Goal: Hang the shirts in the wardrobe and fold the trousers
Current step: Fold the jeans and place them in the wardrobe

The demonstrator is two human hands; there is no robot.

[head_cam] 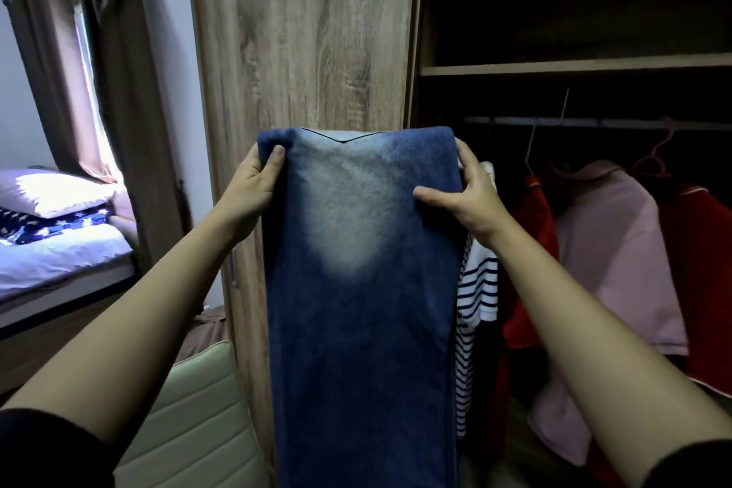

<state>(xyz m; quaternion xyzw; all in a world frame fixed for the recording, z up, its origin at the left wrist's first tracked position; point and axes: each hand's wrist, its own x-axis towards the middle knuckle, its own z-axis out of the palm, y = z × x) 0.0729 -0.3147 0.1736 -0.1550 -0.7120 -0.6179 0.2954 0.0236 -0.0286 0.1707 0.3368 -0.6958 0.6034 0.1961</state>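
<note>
Blue jeans [356, 309] with a faded pale patch hang straight down in front of me, doubled over at the top. My left hand [253, 182] grips their upper left edge and my right hand [467, 190] grips the upper right edge, thumbs on the front. Behind them stands the wardrobe, its wooden door [309, 44] at the left and its open side at the right. On the rail [594, 123] hang a striped shirt [475, 289], a red shirt [530, 242], a pink shirt [618, 250] and another red garment [701, 269].
A cream padded chair back [198, 420] is low at the left of the jeans. A bed [59, 254] with a pillow and brown curtains [119, 91] lies at the far left. A wardrobe shelf [574, 65] runs above the rail.
</note>
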